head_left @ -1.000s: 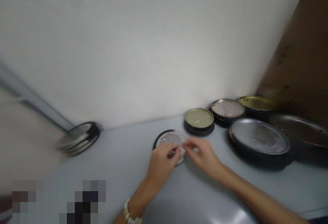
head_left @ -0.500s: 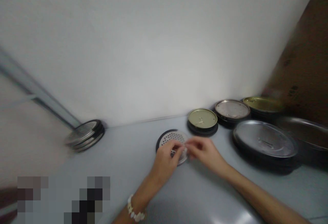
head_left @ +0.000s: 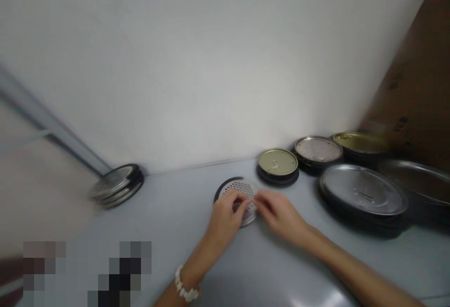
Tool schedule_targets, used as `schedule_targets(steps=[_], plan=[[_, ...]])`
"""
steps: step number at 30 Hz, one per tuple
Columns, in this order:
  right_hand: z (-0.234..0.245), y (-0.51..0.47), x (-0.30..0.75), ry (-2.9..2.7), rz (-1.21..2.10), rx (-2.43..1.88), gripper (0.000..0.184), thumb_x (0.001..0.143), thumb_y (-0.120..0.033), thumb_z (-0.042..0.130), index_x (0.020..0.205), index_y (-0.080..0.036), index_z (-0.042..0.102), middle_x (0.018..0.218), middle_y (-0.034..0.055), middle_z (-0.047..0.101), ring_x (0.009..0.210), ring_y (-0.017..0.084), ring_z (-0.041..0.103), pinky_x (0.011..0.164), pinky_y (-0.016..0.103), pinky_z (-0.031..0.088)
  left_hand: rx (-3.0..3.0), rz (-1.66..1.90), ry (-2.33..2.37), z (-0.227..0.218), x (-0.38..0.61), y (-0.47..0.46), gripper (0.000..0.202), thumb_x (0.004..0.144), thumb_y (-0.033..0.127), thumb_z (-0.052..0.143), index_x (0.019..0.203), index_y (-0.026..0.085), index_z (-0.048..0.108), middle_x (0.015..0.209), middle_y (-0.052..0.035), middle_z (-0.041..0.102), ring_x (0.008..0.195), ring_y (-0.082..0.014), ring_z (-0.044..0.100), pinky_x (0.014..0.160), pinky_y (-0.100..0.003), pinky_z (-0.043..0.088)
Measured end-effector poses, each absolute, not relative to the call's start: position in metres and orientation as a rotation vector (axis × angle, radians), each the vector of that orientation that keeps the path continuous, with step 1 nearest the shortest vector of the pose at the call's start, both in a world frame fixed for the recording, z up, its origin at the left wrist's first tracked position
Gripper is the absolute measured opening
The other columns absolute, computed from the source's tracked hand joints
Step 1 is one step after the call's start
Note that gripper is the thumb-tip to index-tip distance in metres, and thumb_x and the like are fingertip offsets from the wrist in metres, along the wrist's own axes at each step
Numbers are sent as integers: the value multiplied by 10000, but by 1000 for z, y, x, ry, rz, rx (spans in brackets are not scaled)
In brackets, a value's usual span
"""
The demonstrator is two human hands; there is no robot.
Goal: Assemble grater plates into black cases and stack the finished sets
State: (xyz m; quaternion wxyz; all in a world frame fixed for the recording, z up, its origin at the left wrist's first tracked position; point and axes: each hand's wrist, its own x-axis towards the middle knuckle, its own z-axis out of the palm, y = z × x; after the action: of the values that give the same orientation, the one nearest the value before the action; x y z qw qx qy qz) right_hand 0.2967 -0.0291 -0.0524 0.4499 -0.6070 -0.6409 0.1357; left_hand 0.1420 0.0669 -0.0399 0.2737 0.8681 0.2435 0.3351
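A round metal disc (head_left: 239, 186), pierced with rows of holes and dark along its left rim, lies on the grey table. Over its lower part, my left hand (head_left: 230, 213) has thumb and forefinger pinched, with a pale beaded bracelet at the wrist. Just to the right, my right hand (head_left: 276, 211) is pinched too, its fingertips close to those of the left. Whatever sits between the fingertips is too small and blurred to make out.
Stacked perforated discs (head_left: 117, 183) stand at the left by the wall. At right are a gold-coloured round lid (head_left: 277, 161), a silver lid (head_left: 318, 149), another gold lid (head_left: 360, 142), a large silver lid (head_left: 363, 190) and a dark round pan (head_left: 418, 180). A brown carton (head_left: 411, 91) stands behind.
My right hand has shifted and turned slightly, its fingers drawn a little closer together. My left hand stays pinched in nearly the same place. The discs and lids have not moved.
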Motion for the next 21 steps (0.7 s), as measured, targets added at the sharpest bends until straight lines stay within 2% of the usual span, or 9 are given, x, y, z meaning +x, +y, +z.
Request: schedule_targets(steps=[4, 6, 13, 18, 21], plan=[[-53, -28, 298, -1501, 257, -1558, 173, 948, -220, 505, 803, -195, 595, 727, 20, 632, 658, 169, 554, 623, 275, 393, 2269, 863, 533, -35, 141, 67, 127, 843, 138, 644, 727, 188, 655, 912, -44, 736, 883, -187, 679, 849, -333, 535], [-53, -28, 298, -1502, 251, -1553, 169, 947, -223, 503, 807, -194, 593, 726, 21, 631, 656, 169, 553, 621, 274, 392, 2262, 837, 521, -35, 141, 68, 137, 836, 113, 643, 724, 190, 664, 886, -31, 740, 862, -178, 686, 836, -322, 539], [-55, -30, 298, -1632, 263, -1496, 175, 966, -219, 475, 825, -197, 577, 760, 26, 631, 694, 172, 569, 648, 271, 399, 2359, 951, 608, -44, 141, 70, 85, 860, 183, 671, 777, 191, 687, 831, -29, 734, 822, -191, 681, 800, -335, 546], [-56, -28, 301, -1539, 212, -1579, 157, 955, -223, 499, 823, -199, 580, 728, 16, 625, 653, 167, 554, 614, 269, 386, 2335, 885, 529, -39, 141, 67, 114, 844, 119, 647, 784, 201, 698, 944, -40, 759, 914, -199, 698, 877, -357, 547], [-55, -29, 300, -1574, 229, -1534, 158, 954, -211, 492, 821, -197, 576, 739, 19, 630, 657, 162, 549, 620, 267, 393, 2341, 897, 533, -39, 141, 69, 127, 848, 115, 634, 773, 199, 692, 927, -38, 760, 896, -199, 701, 865, -361, 550]])
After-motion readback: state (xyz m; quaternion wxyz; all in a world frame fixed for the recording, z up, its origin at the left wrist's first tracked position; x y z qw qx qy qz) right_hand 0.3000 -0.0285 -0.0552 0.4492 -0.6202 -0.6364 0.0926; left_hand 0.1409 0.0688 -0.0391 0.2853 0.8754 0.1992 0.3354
